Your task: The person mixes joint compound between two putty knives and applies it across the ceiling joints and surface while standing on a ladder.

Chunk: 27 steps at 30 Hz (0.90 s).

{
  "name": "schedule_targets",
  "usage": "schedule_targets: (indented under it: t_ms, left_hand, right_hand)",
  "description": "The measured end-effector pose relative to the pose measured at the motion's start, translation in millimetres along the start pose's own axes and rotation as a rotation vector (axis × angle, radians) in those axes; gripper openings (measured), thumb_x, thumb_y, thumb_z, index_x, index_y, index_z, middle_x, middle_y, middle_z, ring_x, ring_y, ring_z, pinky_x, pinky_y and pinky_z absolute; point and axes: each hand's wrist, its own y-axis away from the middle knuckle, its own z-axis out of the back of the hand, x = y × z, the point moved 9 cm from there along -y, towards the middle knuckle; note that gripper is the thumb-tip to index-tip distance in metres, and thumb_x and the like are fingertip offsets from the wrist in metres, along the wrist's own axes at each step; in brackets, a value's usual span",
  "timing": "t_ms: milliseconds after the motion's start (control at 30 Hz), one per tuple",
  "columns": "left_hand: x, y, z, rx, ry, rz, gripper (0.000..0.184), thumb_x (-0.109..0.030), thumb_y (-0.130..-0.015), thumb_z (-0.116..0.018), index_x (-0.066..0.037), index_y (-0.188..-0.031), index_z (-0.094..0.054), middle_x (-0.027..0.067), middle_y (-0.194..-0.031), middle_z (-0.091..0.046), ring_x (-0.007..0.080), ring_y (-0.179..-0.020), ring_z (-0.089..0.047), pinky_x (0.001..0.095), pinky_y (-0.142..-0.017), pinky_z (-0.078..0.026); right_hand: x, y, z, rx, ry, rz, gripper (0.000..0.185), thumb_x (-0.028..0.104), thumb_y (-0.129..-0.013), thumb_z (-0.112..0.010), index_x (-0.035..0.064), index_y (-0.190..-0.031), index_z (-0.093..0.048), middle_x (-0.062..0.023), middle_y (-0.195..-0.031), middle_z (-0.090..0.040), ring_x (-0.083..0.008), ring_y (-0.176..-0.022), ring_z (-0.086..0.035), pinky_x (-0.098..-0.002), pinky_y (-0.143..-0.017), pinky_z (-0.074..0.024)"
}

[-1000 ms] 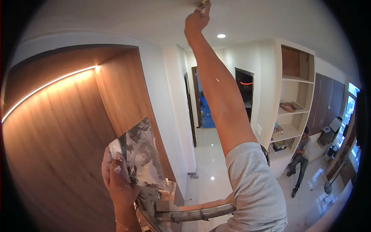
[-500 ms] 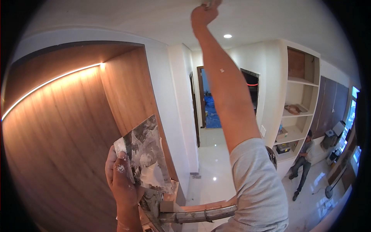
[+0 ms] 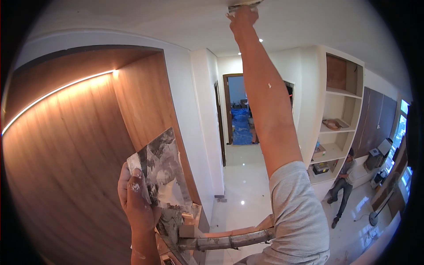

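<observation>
Your right hand (image 3: pixel 244 18) covers most of the thin tool (image 3: pixel 235 8) at the top edge. At lower left, the smeared plate (image 3: pixel 165 176) hides some of your left hand's (image 3: pixel 134 192) fingertips. Your raised right forearm (image 3: pixel 269 101) partly blocks the central doorway (image 3: pixel 228 110). At right, the seated person's (image 3: pixel 345 179) hands are too small to make out.

Warm strip glow, strong fisheye curvature, dark corners
</observation>
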Motion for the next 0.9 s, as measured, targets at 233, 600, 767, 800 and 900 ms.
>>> schedule_targets:
  t_ms: [233,600,767,800,900]
  left_hand:
    - [4,-6,1,0.114,0.0,-0.009,0.04,-0.019,-0.101,-0.051,0.008,-0.131,-0.05,0.0146,-0.116,-0.065,0.0188,-0.102,-0.066,0.0322,-0.087,-0.054]
    - [1,-5,-2,0.173,0.06,-0.025,0.046,-0.024,-0.101,-0.051,0.009,-0.133,-0.048,0.0158,-0.123,-0.063,0.0214,-0.11,-0.065,0.035,-0.093,-0.054]
    - [-1,-1,2,0.041,0.028,-0.046,0.033,-0.018,-0.102,-0.05,0.006,-0.125,-0.054,0.0127,-0.111,-0.066,0.0154,-0.097,-0.065,0.03,-0.084,-0.054]
    - [-2,-1,3,0.019,0.013,-0.055,0.032,-0.017,-0.102,-0.049,0.006,-0.124,-0.054,0.0123,-0.11,-0.066,0.0151,-0.097,-0.065,0.0299,-0.084,-0.054]
    - [-4,0,4,-0.012,0.002,-0.041,0.031,-0.015,-0.102,-0.048,0.006,-0.125,-0.054,0.0121,-0.11,-0.066,0.015,-0.096,-0.065,0.0297,-0.084,-0.053]
  right_hand:
    - [-7,2,-13,0.076,0.076,0.12,0.049,-0.003,-0.093,-0.052,0.0008,-0.142,-0.049,-0.0239,-0.128,-0.061,-0.0304,-0.098,-0.065,-0.0384,-0.078,-0.053]
    - [78,-6,21,-0.149,0.533,1.067,0.056,-0.002,-0.091,-0.053,-0.0044,-0.146,-0.045,-0.0295,-0.11,-0.067,-0.0329,-0.078,-0.063,-0.0399,-0.074,-0.0508]
    - [6,14,-45,-0.159,0.599,0.82,0.061,-0.002,-0.091,-0.056,-0.0032,-0.15,-0.041,-0.0241,-0.076,-0.068,-0.0325,-0.059,-0.057,-0.0427,-0.062,-0.0471]
    - [-6,34,-57,-0.09,0.592,0.729,0.062,-0.001,-0.091,-0.056,-0.0026,-0.151,-0.039,-0.0233,-0.071,-0.066,-0.0332,-0.058,-0.058,-0.0437,-0.061,-0.0467]
    - [-43,55,-69,0.095,0.519,0.51,0.053,0.007,-0.095,-0.057,-0.0009,-0.146,-0.045,-0.0202,-0.091,-0.068,-0.0293,-0.076,-0.066,-0.041,-0.069,-0.0519]
